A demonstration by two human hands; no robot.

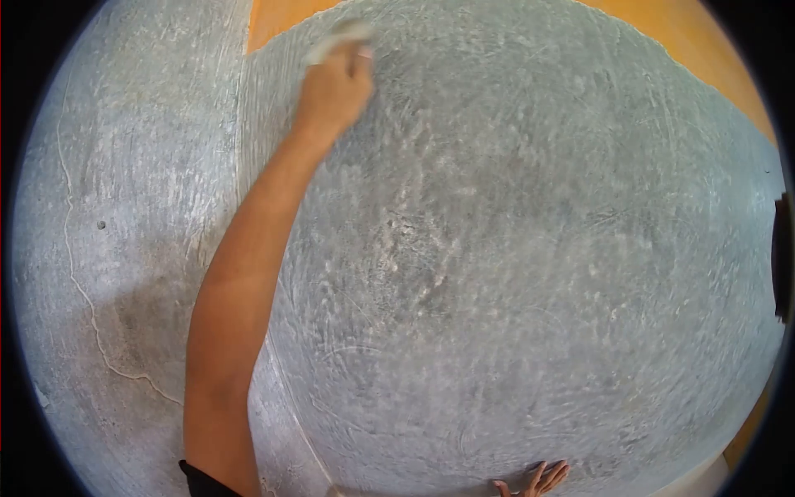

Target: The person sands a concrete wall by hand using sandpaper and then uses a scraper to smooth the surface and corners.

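My left hand (335, 87) is raised to the upper part of a rough grey wall (513, 224), with my bare arm stretched up from the lower left. Its fingers are closed round a pale object (346, 35), blurred by motion and held near the wall's orange upper area. What the object is cannot be made out. Low in the view, right of the middle, my right hand (534, 482) rests against the wall with its fingers spread and nothing visible in it. The frame's bottom edge cuts it off.
Orange paint (662, 29) borders the grey surface at the top. A vertical corner line separates the left wall section (141, 182), which has a long crack (73, 265) and a small hole (101, 224). A dark object (781, 258) stands at the far right.
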